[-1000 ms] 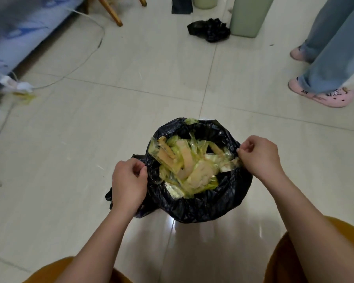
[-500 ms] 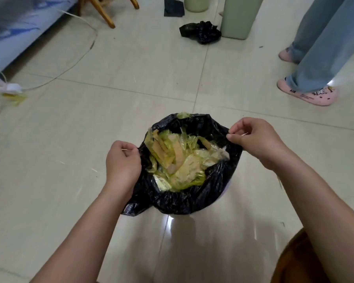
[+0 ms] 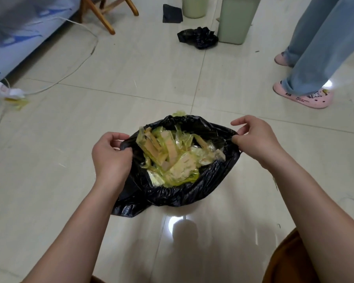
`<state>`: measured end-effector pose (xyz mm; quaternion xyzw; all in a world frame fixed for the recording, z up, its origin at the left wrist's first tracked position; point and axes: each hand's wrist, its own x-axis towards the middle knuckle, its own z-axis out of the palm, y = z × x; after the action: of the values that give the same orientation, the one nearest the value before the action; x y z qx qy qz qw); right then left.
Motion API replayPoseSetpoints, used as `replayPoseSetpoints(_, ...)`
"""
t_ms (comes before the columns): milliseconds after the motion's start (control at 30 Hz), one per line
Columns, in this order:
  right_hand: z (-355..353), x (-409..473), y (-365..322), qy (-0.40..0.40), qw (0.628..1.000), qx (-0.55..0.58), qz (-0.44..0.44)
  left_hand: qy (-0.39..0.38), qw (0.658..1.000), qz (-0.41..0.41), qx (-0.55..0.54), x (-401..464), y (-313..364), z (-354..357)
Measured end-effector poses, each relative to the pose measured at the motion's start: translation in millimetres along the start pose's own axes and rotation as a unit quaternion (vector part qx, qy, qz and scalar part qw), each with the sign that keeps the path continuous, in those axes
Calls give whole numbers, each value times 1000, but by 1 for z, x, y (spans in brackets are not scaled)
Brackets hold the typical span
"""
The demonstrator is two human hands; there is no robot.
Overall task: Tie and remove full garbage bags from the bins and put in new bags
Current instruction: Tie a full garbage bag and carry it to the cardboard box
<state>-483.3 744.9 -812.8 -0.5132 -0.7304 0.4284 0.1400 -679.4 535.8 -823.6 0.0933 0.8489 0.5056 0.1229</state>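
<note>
Around us on the pale tiled floor [image 3: 49, 180] we see a crumpled black bag [image 3: 198, 37] lying just beside a green bin [image 3: 235, 23], with a second, rounder bin [image 3: 192, 7] and a flat dark square [image 3: 172, 14] further back. Wooden chair legs [image 3: 102, 15] stand at the upper left next to a blue patterned cover [image 3: 18, 33], and a white cable [image 3: 74, 68] trails across the tiles towards a plug [image 3: 10, 91]. To the right another person stands in wide jeans [image 3: 323, 43] and pink clogs [image 3: 302, 98], well apart from our work. Nothing lies between our hands and the bag.

Both our forearms reach forward and down. Our left hand [image 3: 110, 156] pinches the left edge of the black garbage bag [image 3: 172, 193] between thumb and curled fingers. Our right hand [image 3: 255, 139] pinches the right edge in the same way, with its forefinger lifted. The two hands hold the rim stretched wide between them.

The bag sits at the centre of the floor in front of us, its mouth open. Inside we see crumpled yellow-green wrappers [image 3: 172, 158] and tan strips, filling it close to the rim. Whether a bin stands under the bag we cannot tell.
</note>
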Motion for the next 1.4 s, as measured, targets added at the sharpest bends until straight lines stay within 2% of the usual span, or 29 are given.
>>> replayPoseSetpoints(100, 2, 0, -1, -110, 993, -35, 37, -75, 992, -100, 31, 5, -5, -2)
replayPoseSetpoints(167, 3, 0, -1, -149, 987, -51, 28, -121, 984, -133, 19, 5, -8, -3)
replayPoseSetpoints(233, 7, -1, -3, -132, 990, -43, 4, -120, 987, -103, 9, 3, -6, -3)
replayPoseSetpoints(367, 17, 0, -8, -65, 997, 32, -28, -60, 995, -57, -53, -1, 0, 1)
replayPoseSetpoints(467, 20, 3, -9, -23, 995, 92, -19, -1, 994, -41, -103, 0, 0, 1)
replayPoseSetpoints(533, 19, 5, -7, 29, 995, 91, -4, 40, 992, -29, -116, 3, 0, 0)
replayPoseSetpoints(600, 15, 8, -3, 45, 996, 78, 23, 65, 990, -48, -116, 6, -2, -1)
replayPoseSetpoints(667, 12, 9, 1, 3, 997, 52, 60, 51, 989, -85, -108, 8, -6, -1)
replayPoseSetpoints(733, 9, 9, 2, -52, 994, 25, 91, 5, 990, -109, -85, 9, -8, 0)
replayPoseSetpoints(867, -2, 8, 0, -114, 983, 94, 110, -78, 986, -138, -43, 9, -13, -2)
replayPoseSetpoints(933, -7, 9, 1, -130, 979, 106, 113, -97, 984, -145, -22, 9, -17, -6)
replayPoseSetpoints(1067, -7, 4, 1, -153, 979, 58, 120, -120, 981, -154, 2, 6, -20, -12)
replayPoseSetpoints(1200, -9, 0, 2, -175, 977, 33, 114, -149, 972, -177, -46, -1, -17, -12)
replayPoseSetpoints(1300, -13, -3, 1, -175, 976, 56, 113, -136, 975, -163, -65, -3, -13, -12)
replayPoseSetpoints(1400, -16, -3, -3, -126, 982, 101, 94, -80, 990, -103, -58, 2, -9, -17)
